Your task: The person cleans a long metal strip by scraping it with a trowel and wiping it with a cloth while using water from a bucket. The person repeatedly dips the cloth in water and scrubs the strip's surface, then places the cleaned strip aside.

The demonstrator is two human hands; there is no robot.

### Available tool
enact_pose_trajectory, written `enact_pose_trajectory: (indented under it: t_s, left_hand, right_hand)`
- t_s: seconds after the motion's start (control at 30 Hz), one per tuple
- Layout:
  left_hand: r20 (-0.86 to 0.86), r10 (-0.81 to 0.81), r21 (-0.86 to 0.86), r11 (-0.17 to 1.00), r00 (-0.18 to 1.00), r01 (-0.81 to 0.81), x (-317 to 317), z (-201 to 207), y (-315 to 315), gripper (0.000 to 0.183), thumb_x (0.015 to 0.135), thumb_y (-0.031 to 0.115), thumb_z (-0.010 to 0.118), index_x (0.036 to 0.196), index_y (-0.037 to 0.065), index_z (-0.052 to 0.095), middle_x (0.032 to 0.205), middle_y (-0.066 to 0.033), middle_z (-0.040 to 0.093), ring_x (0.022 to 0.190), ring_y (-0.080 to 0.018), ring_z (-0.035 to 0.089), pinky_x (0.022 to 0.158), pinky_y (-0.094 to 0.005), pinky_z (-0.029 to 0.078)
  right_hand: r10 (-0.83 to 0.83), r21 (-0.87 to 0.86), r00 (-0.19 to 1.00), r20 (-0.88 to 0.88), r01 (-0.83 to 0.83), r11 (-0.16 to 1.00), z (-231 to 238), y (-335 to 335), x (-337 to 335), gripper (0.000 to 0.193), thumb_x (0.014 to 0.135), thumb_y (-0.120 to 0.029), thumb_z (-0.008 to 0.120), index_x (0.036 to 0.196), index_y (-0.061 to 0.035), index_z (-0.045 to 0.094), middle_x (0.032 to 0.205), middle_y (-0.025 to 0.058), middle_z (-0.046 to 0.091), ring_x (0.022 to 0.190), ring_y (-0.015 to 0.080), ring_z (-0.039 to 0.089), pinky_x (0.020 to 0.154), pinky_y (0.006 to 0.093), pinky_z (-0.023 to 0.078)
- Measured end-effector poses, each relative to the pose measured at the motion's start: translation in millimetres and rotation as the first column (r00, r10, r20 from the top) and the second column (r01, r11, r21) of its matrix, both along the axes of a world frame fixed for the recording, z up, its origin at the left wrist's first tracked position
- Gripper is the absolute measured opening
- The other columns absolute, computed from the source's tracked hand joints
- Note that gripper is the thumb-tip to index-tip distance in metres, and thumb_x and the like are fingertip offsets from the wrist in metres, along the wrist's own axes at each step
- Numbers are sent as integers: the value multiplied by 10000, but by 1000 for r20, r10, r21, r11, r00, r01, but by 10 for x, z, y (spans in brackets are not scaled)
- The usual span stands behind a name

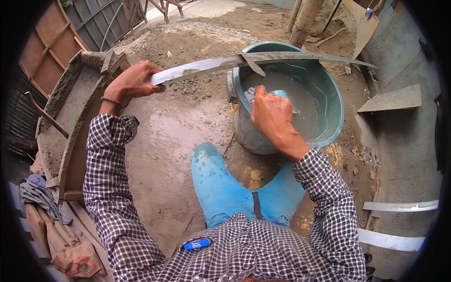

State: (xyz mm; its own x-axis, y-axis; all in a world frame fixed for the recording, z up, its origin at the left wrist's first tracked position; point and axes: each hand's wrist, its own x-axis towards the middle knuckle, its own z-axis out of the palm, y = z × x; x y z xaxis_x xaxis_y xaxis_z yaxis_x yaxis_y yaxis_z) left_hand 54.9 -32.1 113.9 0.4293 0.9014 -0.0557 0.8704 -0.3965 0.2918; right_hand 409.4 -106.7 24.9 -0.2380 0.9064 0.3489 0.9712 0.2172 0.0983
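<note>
My left hand [134, 84] is closed around the near end of a long pale metal straightedge [197, 68]. The bar reaches to the right across the top of a green plastic tub [334, 115] holding murky grey water. My right hand [272, 115], held over the tub, is closed on a trowel with a grey, mud-coated blade [253, 65]. That blade lies across the bar and touches it. Something light blue shows beside the right fingers, probably part of the trowel's handle; my hand hides the rest of the grip.
A mortar-crusted wooden trough [70, 108] stands at the left. Below it lie cloth [44, 195] and brown paper bags [77, 258]. Wet, muddy ground [164, 141] surrounds my knees. Two pale strips [399, 206] and a flat board [392, 98] are at the right; wooden poles [307, 23] stand behind the tub.
</note>
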Motion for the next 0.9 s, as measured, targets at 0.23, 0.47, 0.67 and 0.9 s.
enact_pose_trajectory:
  t_s: [0.23,0.47,0.67,0.9]
  left_hand:
    - [-63,31,-3,1000,998,-31,-25,6,38,476,824,445,854,912,-19,793,719,-120,708,640,-219,647,601,-417,502]
    - [27,-43,38,998,999,42,-208,-405,32,433,824,372,814,873,-53,753,691,-150,685,621,-270,644,621,-437,505]
    - [50,14,-6,1000,999,-13,-215,-387,-8,428,813,382,820,884,-36,761,658,-149,644,625,-258,616,646,-435,482]
    - [60,-45,103,994,997,39,-186,-355,-56,388,801,341,822,904,-31,789,701,-183,696,637,-298,677,648,-436,527]
  right_hand:
    - [142,-4,990,-3,-142,990,111,-88,-339,256,819,-54,679,1035,81,692,690,155,743,612,232,752,514,343,563]
    - [183,-55,983,27,-181,982,254,-100,-367,112,813,-50,696,900,22,697,693,152,747,655,241,774,561,345,590]
    - [149,-21,989,20,-149,989,248,-37,-87,111,802,-56,686,895,6,684,665,180,725,625,269,759,550,371,579]
    - [139,-59,986,90,-134,989,404,-97,-35,100,825,-52,665,896,16,686,698,185,736,662,296,767,584,383,589]
